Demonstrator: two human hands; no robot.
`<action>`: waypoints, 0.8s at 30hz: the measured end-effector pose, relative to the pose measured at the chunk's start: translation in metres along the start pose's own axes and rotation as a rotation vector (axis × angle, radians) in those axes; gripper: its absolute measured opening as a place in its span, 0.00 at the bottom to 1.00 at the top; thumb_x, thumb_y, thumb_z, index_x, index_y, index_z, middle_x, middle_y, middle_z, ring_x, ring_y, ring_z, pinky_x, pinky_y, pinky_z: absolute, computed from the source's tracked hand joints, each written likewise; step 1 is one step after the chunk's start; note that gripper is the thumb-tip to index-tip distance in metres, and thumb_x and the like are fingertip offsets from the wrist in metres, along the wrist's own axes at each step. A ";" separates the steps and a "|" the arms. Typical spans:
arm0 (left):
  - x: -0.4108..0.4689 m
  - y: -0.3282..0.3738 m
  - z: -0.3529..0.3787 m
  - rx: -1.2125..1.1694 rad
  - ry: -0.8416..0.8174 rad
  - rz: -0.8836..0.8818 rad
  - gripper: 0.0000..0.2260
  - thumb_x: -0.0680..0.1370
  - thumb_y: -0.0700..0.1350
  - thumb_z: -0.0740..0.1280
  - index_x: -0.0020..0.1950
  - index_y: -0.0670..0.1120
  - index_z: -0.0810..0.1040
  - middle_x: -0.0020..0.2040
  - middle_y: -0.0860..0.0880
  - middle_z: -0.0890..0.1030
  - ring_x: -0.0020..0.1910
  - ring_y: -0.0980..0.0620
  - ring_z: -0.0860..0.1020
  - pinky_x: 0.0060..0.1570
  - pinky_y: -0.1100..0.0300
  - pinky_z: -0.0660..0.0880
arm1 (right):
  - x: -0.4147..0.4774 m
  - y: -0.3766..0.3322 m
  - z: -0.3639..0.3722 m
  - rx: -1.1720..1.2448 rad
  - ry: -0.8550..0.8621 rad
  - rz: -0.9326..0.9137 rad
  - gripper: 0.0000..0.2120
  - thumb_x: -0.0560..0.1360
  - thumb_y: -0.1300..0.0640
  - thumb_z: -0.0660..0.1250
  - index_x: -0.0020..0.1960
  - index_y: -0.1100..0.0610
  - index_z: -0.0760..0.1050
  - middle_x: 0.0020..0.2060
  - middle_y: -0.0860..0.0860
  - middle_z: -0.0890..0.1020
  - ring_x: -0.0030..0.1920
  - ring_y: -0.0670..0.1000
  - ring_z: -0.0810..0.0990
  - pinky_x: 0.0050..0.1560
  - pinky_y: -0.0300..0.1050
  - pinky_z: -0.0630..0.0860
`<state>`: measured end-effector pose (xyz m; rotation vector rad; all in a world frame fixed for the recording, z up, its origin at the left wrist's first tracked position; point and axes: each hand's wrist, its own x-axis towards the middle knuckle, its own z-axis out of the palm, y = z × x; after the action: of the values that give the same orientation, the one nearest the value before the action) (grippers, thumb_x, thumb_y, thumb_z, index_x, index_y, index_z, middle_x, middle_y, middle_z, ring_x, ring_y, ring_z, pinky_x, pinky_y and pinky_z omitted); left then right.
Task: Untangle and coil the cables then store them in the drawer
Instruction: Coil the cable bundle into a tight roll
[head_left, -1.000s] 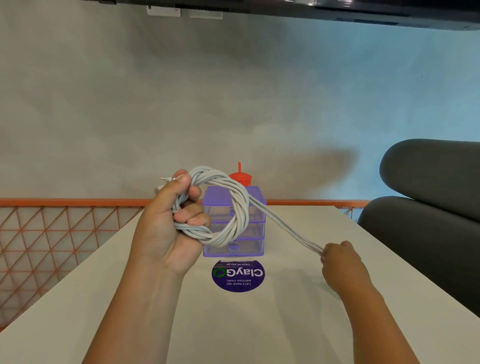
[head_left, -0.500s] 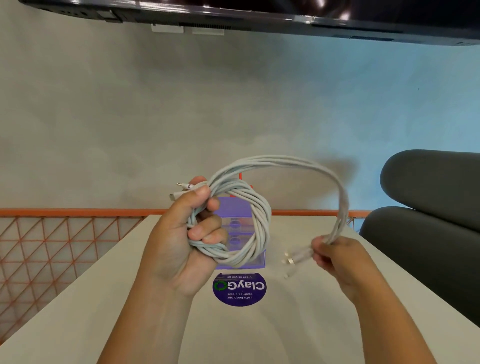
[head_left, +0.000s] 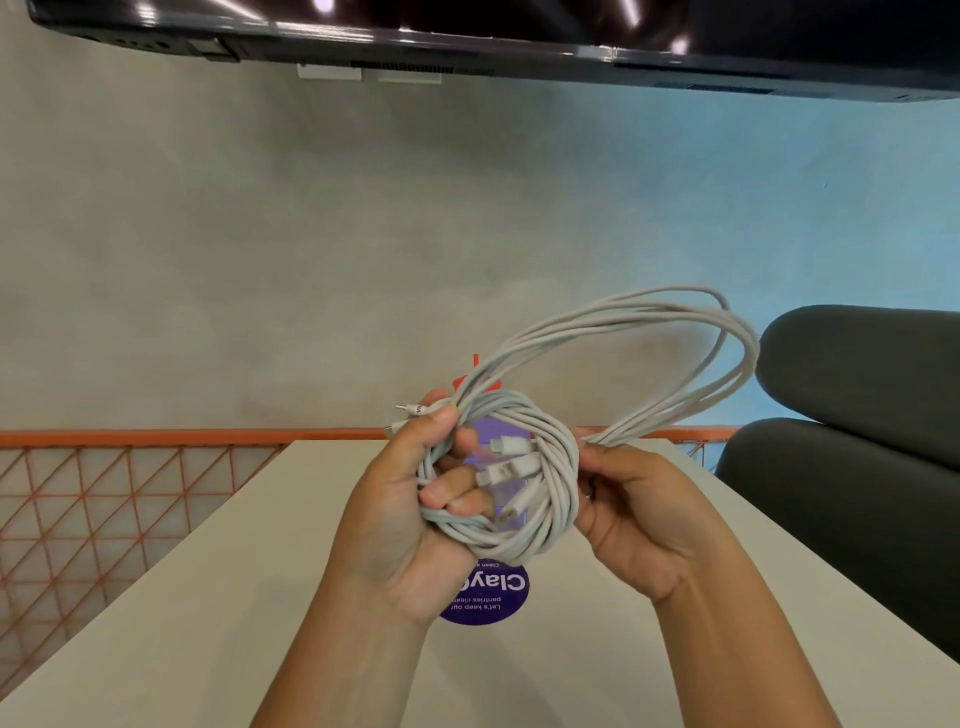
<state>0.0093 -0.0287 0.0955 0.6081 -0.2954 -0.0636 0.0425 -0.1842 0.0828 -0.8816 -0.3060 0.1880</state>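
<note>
A bundle of white cables (head_left: 550, 488) is wound into a tight coil above the table. My left hand (head_left: 410, 514) grips the coil's left side, fingers curled through its middle, with small plugs sticking out past the thumb. My right hand (head_left: 623, 509) holds the coil's right side and pinches the loose cable ends there. Those ends swing up in a big open loop (head_left: 727, 338) to the right, and their white connectors (head_left: 511, 457) lie across the coil's centre. The purple drawer unit (head_left: 488, 431) shows only in slivers behind the coil.
The white table (head_left: 260, 597) carries a round purple sticker (head_left: 498, 592) under my hands. An orange lattice railing (head_left: 130, 493) runs along the left and far edge. Dark grey cushioned seating (head_left: 857, 441) stands at the right. A dark screen (head_left: 519, 36) hangs overhead.
My right hand has come in from the right and brought the loose ends against the coil. The slack now arcs up as a wide loop. The camera has tilted up.
</note>
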 end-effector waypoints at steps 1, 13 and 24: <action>0.001 0.000 -0.002 0.002 -0.008 -0.019 0.05 0.67 0.44 0.66 0.40 0.47 0.71 0.24 0.51 0.74 0.14 0.60 0.63 0.20 0.71 0.65 | -0.002 0.001 0.003 -0.027 -0.058 0.020 0.36 0.38 0.58 0.83 0.45 0.66 0.82 0.45 0.61 0.83 0.41 0.54 0.83 0.42 0.45 0.81; 0.001 -0.001 0.001 0.053 0.033 0.082 0.02 0.67 0.42 0.66 0.37 0.49 0.76 0.27 0.51 0.76 0.27 0.56 0.75 0.35 0.57 0.79 | -0.006 0.003 0.008 0.249 -0.321 0.050 0.47 0.54 0.62 0.78 0.68 0.69 0.63 0.60 0.66 0.61 0.59 0.62 0.63 0.50 0.51 0.78; -0.005 -0.008 0.007 0.391 0.086 0.302 0.07 0.75 0.37 0.63 0.42 0.49 0.76 0.27 0.50 0.76 0.23 0.58 0.75 0.21 0.68 0.70 | -0.003 0.026 0.032 0.152 -0.193 0.138 0.18 0.57 0.64 0.77 0.46 0.67 0.81 0.35 0.60 0.81 0.29 0.55 0.81 0.33 0.44 0.80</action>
<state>0.0030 -0.0388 0.0951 0.9441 -0.3157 0.3170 0.0276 -0.1458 0.0814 -0.7348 -0.4048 0.4208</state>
